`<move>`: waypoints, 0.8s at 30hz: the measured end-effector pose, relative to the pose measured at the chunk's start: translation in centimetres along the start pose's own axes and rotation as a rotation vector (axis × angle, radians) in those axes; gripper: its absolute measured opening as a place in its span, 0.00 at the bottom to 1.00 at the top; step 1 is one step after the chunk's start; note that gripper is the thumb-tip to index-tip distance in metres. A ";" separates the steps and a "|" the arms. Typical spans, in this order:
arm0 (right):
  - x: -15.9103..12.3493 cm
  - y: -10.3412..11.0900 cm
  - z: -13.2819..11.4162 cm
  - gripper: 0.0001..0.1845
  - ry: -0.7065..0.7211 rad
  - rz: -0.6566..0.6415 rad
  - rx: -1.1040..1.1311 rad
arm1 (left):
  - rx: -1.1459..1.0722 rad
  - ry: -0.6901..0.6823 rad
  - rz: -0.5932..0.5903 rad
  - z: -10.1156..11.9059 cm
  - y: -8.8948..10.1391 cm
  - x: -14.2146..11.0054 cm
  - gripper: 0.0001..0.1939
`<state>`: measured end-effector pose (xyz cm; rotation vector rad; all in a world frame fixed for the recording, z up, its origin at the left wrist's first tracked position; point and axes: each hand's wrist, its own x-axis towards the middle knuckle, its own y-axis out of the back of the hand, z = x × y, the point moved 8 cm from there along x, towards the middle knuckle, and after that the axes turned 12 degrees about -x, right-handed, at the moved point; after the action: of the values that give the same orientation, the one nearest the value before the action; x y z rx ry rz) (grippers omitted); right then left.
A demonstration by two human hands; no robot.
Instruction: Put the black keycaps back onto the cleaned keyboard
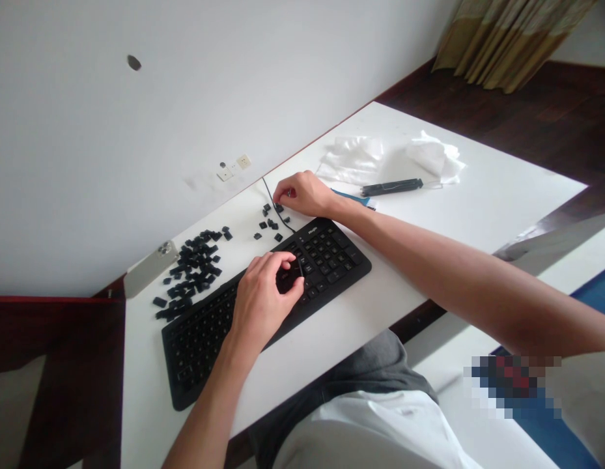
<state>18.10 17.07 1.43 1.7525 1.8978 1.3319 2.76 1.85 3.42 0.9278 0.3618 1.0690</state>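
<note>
A black computer keyboard (334,260) lies on the white desk (150,397), with several keycaps removed near its top right. My left hand (263,296) rests curled over its middle, and a thin dark sliver (300,266) stands by the fingertips. Whether that hand holds anything is hidden. My right hand (302,194) hangs curled above a few loose black keycaps (270,225), close to the keyboard's black cable (277,207). A larger heap of black keycaps (192,267) lies left of the keyboard.
A phone in a pale case (150,267) lies at the desk's wall edge. Crumpled white plastic (390,159), a black pen-like tool (391,187) and a blue strip (353,198) lie to the right. Wall sockets (234,169) sit above the desk.
</note>
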 end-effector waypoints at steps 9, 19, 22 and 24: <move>-0.2 1.2 -2.2 0.14 0.102 0.007 0.108 | -0.050 0.130 0.193 -2.1 2.0 0.3 0.16; -2.6 -2.1 -6.8 0.13 0.076 -0.429 0.521 | 0.016 0.069 0.381 -3.5 3.8 0.4 0.16; -2.8 -2.8 -7.1 0.16 0.037 -0.443 0.644 | 0.027 0.049 0.415 -4.0 4.2 0.3 0.16; -3.1 -3.2 -7.2 0.16 0.020 -0.442 0.636 | 0.023 0.030 0.433 -4.2 4.2 0.3 0.14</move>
<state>11.75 11.56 1.94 1.3895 2.7132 0.6252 -2.32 4.80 4.40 1.0374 0.2002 1.4767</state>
